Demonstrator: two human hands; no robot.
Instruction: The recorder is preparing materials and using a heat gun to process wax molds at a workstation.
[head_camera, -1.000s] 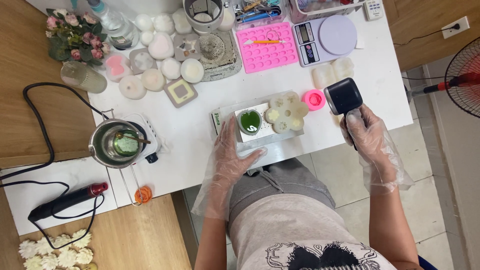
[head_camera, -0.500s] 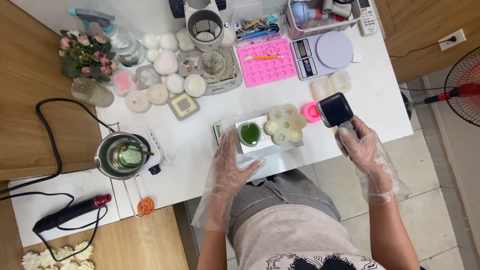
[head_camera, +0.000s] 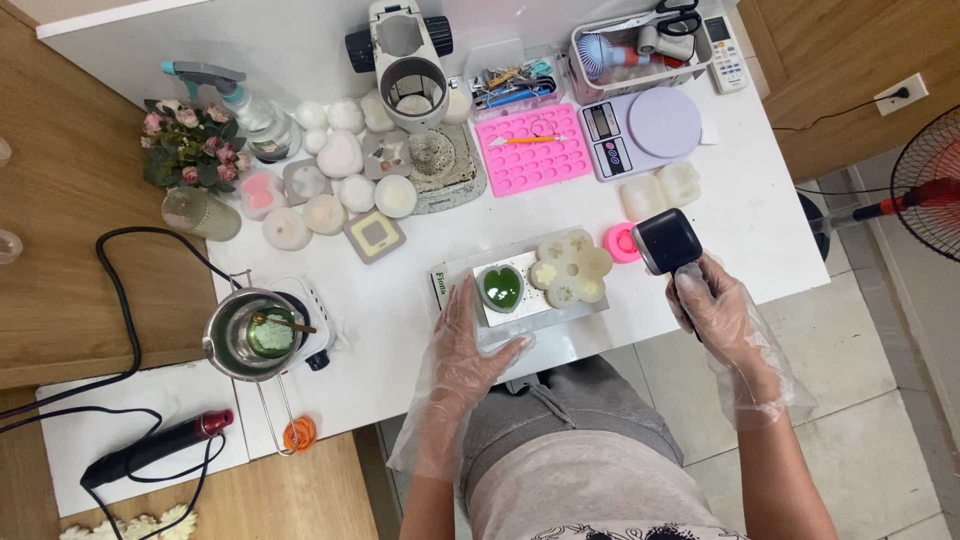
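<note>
Two gloved hands here: the left hand (head_camera: 470, 345) lies flat and open on the tray's (head_camera: 560, 310) near-left corner, the heart mould of green wax (head_camera: 501, 287) sits on that tray beside a flower mould (head_camera: 570, 268), and the right hand (head_camera: 712, 305) grips a black heat gun (head_camera: 666, 242).

White worktable (head_camera: 330, 60) amid wooden flooring (head_camera: 60, 200), pale tiles (head_camera: 860, 350), standing fan (head_camera: 930, 180) at right.

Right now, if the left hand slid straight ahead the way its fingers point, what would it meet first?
The left hand already rests against the grey tray; going on, its fingertips would likely reach the green heart mould first. Depth is unclear from above.
</note>
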